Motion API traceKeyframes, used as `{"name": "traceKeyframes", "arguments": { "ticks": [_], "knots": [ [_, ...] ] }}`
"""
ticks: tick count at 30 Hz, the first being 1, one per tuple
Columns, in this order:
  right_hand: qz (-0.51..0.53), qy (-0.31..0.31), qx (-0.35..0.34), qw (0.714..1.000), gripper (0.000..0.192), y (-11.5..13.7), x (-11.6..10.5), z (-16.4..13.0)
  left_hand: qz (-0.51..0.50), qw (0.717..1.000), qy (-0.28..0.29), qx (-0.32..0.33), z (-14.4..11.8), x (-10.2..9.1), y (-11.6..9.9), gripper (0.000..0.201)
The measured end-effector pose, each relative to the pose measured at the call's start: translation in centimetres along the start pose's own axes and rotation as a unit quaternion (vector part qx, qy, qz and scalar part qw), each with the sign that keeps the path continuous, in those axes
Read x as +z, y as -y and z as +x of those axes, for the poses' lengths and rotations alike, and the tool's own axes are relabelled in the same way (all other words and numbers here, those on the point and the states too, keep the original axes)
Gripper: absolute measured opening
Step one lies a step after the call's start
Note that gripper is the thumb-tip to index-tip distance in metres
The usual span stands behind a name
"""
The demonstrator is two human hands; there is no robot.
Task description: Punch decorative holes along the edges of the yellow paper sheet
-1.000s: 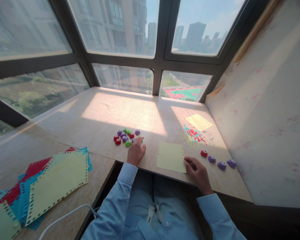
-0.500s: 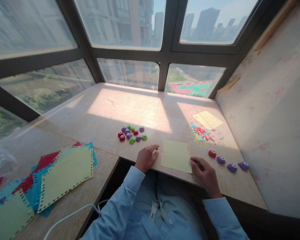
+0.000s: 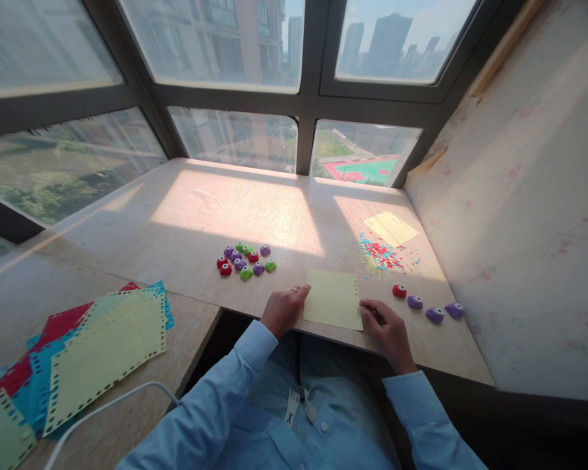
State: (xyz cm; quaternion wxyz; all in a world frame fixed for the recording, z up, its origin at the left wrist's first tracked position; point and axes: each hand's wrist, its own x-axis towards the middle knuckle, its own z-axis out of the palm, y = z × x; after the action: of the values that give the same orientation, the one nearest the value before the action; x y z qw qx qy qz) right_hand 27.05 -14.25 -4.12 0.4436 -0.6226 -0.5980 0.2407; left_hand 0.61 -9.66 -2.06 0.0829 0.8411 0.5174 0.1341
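The left hand [image 3: 283, 309] rests on the desk [image 3: 235, 209] with its fingers loosely curled and the fingertips touching the left edge of a pale yellow sheet of paper [image 3: 332, 299]; it grips nothing that can be made out. The right hand [image 3: 385, 326] lies at the sheet's lower right corner, fingers bent, the tips pressing on or just beside that corner; whether it pinches the paper cannot be told. So the sheet sits squarely between the two hands, at the near edge of the desk, its perforated right side towards the right hand. Both hands are about equally close to it. Just right of the right hand runs a row of small punches [image 3: 425, 308], one red and three purple. A cluster of punches [image 3: 245, 260] lies beyond the left hand, and paper confetti [image 3: 383, 257] beyond the sheet.
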Motion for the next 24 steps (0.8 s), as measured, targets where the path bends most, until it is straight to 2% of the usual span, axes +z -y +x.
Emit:
{"name": "traceKeyframes", "arguments": {
  "ticks": [3,8,13,24],
  "knots": [
    [0.001,-0.003,0.001,1.0,0.028,0.1,0.0,0.0,-0.018,1.0,-0.006,0.012,0.1,0.2,0.4,0.035],
    [0.001,-0.006,-0.004,1.0,0.026,0.2,0.1,0.0,-0.055,0.997,-0.04,-0.035,-0.2,0.4,1.1,0.031],
    [0.002,-0.005,-0.004,1.0,0.027,0.3,0.0,0.0,-0.082,0.996,-0.018,-0.02,-0.2,-0.1,1.3,0.035],
    [-0.007,-0.002,-0.015,1.0,0.025,-0.1,0.0,0.0,0.04,0.997,0.042,0.047,0.6,-0.5,0.7,0.034]
  ]
}}
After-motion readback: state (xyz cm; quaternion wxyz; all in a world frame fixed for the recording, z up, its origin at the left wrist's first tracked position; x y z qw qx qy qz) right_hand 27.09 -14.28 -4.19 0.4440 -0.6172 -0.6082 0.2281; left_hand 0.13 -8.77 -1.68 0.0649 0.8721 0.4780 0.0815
